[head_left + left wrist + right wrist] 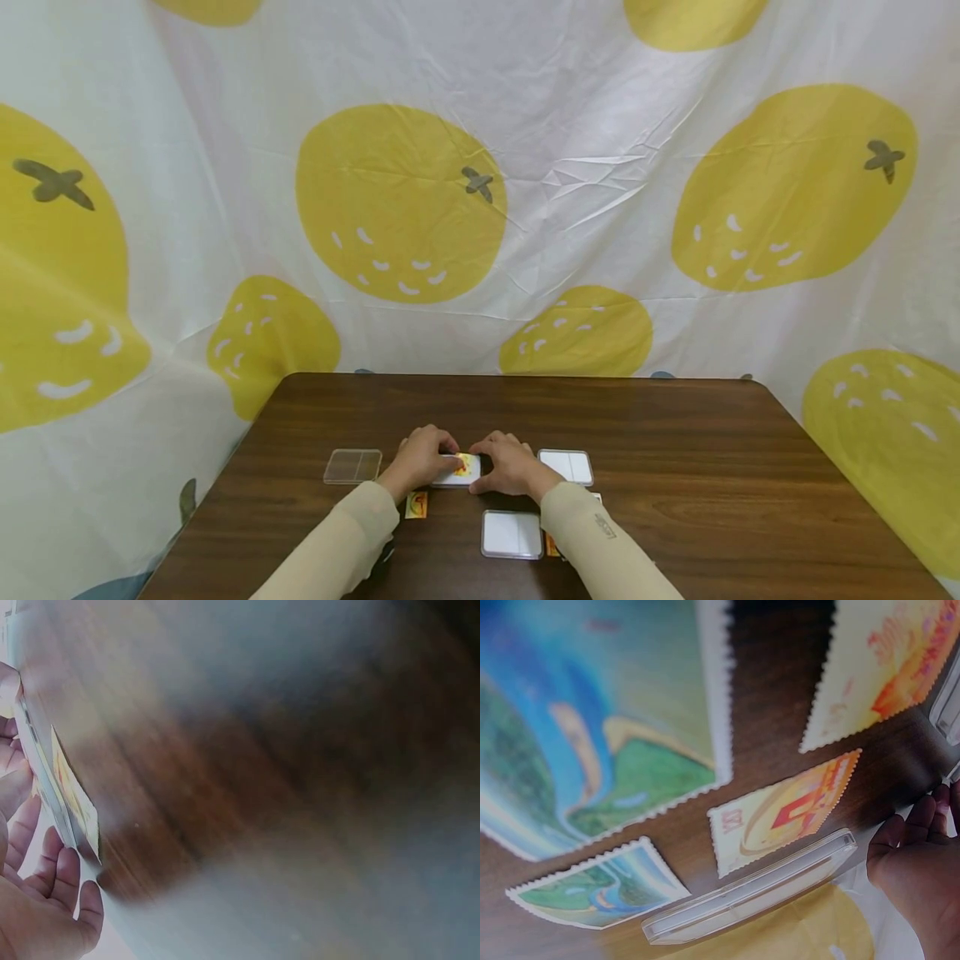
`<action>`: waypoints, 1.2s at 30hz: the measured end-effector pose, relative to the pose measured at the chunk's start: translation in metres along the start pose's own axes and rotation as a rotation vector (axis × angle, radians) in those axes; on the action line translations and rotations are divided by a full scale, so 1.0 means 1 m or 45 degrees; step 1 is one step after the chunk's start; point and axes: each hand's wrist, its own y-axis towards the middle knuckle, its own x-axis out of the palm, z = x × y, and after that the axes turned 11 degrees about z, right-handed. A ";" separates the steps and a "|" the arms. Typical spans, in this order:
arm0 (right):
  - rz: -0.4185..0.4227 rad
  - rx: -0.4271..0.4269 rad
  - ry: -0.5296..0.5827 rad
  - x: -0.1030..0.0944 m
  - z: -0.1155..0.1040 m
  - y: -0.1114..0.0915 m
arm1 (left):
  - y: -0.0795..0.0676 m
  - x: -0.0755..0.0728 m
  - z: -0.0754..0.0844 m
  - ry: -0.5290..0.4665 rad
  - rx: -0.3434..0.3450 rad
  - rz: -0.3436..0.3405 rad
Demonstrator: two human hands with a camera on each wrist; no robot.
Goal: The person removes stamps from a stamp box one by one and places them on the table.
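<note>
A flat clear stamp case (450,481) with a white insert lies between my two hands, and a yellow and red stamp (467,463) shows on its top. My left hand (420,458) grips its left side, thumb over the face by the stamp. At the right end, my right hand (512,465) holds the case with thumb at the near edge and fingers at the far edge. In the left wrist view the case (45,772) appears edge-on along the fingertips. A loose orange stamp (416,505) lies close to the left wrist.
A clear empty case piece (352,466) lies left on the brown table (720,467). White-backed cases lie at right (566,467) and in front (512,533). An orange stamp (552,546) sits partly under the right sleeve. Blue-green stamps (604,892) show in the right wrist view.
</note>
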 end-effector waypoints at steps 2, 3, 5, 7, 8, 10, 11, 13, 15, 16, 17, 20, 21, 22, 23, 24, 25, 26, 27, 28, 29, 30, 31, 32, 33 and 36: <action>-0.002 0.001 0.003 0.000 0.000 0.000 | 0.000 0.000 0.000 -0.001 0.006 0.005; -0.003 0.002 0.004 0.000 0.000 0.000 | 0.000 0.000 -0.001 -0.003 0.009 0.008; -0.002 0.003 0.006 0.000 0.000 0.000 | 0.000 0.000 -0.001 -0.007 0.015 0.014; 0.000 0.001 0.005 0.001 0.000 0.000 | 0.000 0.001 -0.002 -0.013 0.015 0.018; 0.000 0.000 0.005 0.001 0.000 0.000 | 0.000 0.001 -0.002 -0.017 0.014 0.020; 0.001 -0.001 0.006 0.001 0.000 0.000 | 0.001 0.001 -0.002 -0.023 0.017 0.024; 0.001 -0.002 0.004 0.001 0.000 0.000 | 0.001 0.001 -0.002 -0.028 0.015 0.025; 0.001 -0.002 0.004 0.001 0.000 0.000 | 0.001 0.000 -0.002 -0.032 0.026 0.031; 0.002 -0.003 0.003 0.001 0.000 0.000 | 0.000 0.000 -0.001 -0.048 0.026 0.035; 0.002 -0.003 0.003 0.001 -0.001 0.000 | 0.000 0.000 -0.001 -0.058 0.020 0.035; 0.003 -0.005 0.002 0.001 -0.001 0.000 | 0.000 -0.001 -0.001 -0.071 0.019 0.036; 0.004 -0.010 -0.002 0.001 0.000 0.000 | -0.001 -0.001 -0.001 -0.112 0.010 0.032; 0.004 -0.012 -0.003 0.001 0.000 0.000 | -0.001 -0.001 -0.001 -0.123 0.009 0.031; 0.005 -0.013 -0.005 0.000 0.000 0.000 | -0.001 -0.002 -0.002 -0.136 0.006 0.029; 0.005 -0.014 -0.006 0.000 0.000 0.000 | -0.001 -0.002 -0.002 -0.148 0.006 0.027; 0.005 -0.013 -0.007 0.001 0.000 0.000 | -0.001 -0.002 -0.002 -0.157 0.006 0.027; 0.005 -0.013 -0.007 0.001 0.000 0.000 | 0.000 -0.002 -0.002 -0.165 0.008 0.027; 0.007 -0.013 -0.007 0.001 0.000 0.000 | 0.000 -0.003 -0.002 -0.173 0.008 0.026; 0.008 -0.012 -0.006 0.001 0.000 0.000 | 0.000 -0.003 -0.002 -0.181 -0.001 0.025; 0.010 -0.012 -0.007 0.000 0.000 0.000 | 0.000 -0.003 -0.002 -0.188 -0.005 0.025; 0.011 -0.011 -0.006 0.000 0.000 0.000 | 0.000 -0.003 -0.002 -0.189 -0.004 0.027; 0.012 -0.010 -0.007 0.001 0.000 0.000 | 0.000 -0.003 -0.002 -0.191 -0.009 0.028; 0.013 -0.009 -0.007 0.001 0.000 0.000 | -0.001 -0.004 -0.002 -0.197 -0.020 0.026; 0.014 -0.008 -0.006 0.001 0.000 0.000 | -0.001 -0.004 -0.002 -0.200 -0.030 0.026; 0.013 -0.008 -0.006 0.001 0.000 0.000 | -0.001 -0.004 -0.002 -0.200 -0.032 0.027; 0.012 -0.008 -0.009 0.001 -0.001 -0.001 | -0.001 -0.005 -0.003 -0.211 -0.048 0.022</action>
